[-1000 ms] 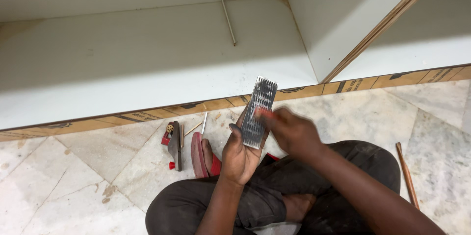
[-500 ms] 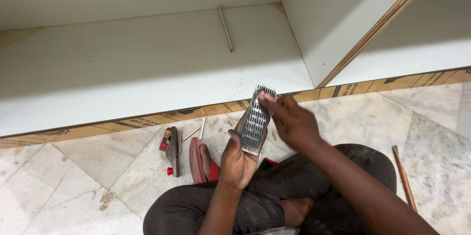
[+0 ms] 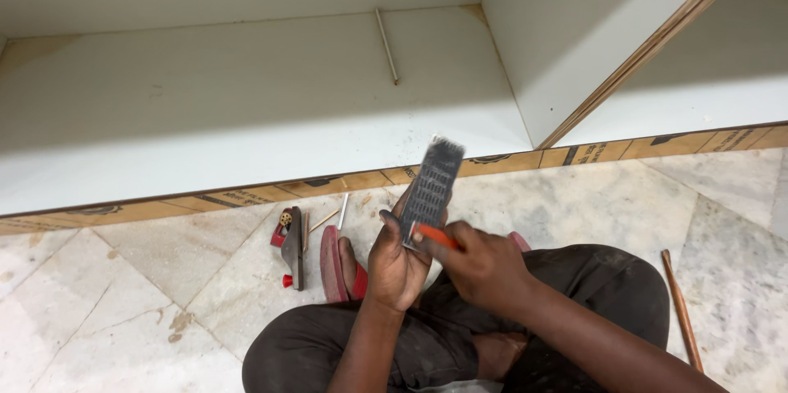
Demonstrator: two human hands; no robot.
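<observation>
Left hand [image 3: 396, 266]: fingers wrapped around the lower end of a grey perforated metal strip [image 3: 431, 182], held upright above the lap.
Right hand [image 3: 483, 266]: closed on a thin orange tool [image 3: 437, 236], its tip touching the strip's lower edge.
Left of the hands: red sandal [image 3: 335, 266], then a small red-handled hand plane [image 3: 289, 247] on the marble floor [image 3: 131, 319].
Ahead of the hands: white shelf board [image 3: 246, 106].
</observation>
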